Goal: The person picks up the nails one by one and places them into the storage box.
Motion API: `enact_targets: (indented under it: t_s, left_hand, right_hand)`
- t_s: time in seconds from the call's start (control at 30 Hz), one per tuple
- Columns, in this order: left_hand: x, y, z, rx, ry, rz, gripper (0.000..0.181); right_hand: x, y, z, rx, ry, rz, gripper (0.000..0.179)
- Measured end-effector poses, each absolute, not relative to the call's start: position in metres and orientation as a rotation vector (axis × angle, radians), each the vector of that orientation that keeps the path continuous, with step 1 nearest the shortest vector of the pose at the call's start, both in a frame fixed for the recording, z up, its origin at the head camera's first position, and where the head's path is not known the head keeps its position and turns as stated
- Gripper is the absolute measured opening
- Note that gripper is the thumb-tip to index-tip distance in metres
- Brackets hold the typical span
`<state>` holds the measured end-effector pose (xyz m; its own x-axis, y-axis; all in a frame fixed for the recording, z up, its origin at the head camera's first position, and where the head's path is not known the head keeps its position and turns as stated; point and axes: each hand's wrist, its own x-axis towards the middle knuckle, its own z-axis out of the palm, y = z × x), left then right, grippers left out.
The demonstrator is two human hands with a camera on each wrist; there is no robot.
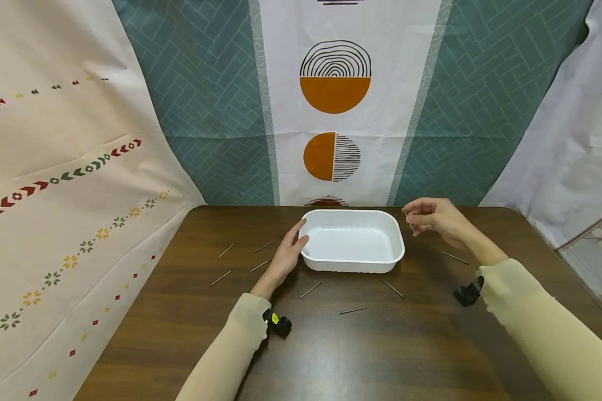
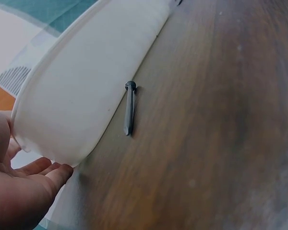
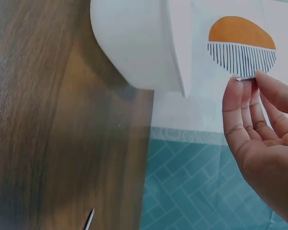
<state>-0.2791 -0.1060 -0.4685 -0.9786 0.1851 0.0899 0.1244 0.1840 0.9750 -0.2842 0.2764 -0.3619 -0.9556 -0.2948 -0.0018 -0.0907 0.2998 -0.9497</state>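
A white plastic tray (image 1: pixel 351 267) with rounded corners stands on the table, its inside bare. My left hand (image 1: pixel 287 250) grips the tray's left end at the rim, and the left wrist view shows its fingers (image 2: pixel 60 176) against the outer wall. Beyond the tray's right end, my right hand (image 1: pixel 438 220) is raised and pinches a nail (image 1: pixel 410 224) between thumb and fingertips. In the right wrist view this nail (image 3: pixel 246 78) spans the tips. Close to the tray's front wall lies another nail (image 2: pixel 129 108).
Several loose nails lie left of the tray, one of them a nail (image 1: pixel 226 250) farther back. In front are more, including a nail (image 1: pixel 353 311) and a nail (image 1: pixel 393 288). One nail (image 1: pixel 455 258) lies below the right wrist. A patterned cloth (image 1: pixel 331 184) hangs behind the wooden table (image 1: pixel 381 356).
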Motion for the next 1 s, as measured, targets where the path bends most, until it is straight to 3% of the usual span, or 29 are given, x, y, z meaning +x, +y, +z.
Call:
enact_targets:
  t_s: [0.8, 1.0]
  left_hand:
    - [-0.285, -0.104, -0.466, 0.317, 2.382, 1.985, 0.054]
    - [-0.282, -0.104, -0.468, 0.342, 2.363, 1.999, 0.055]
  right_hand:
    - [-0.298, 0.246, -0.357, -0.313, 2.327, -1.779, 0.038]
    - [-0.298, 0.240, -0.365, -0.349, 2.269, -1.827, 0.023]
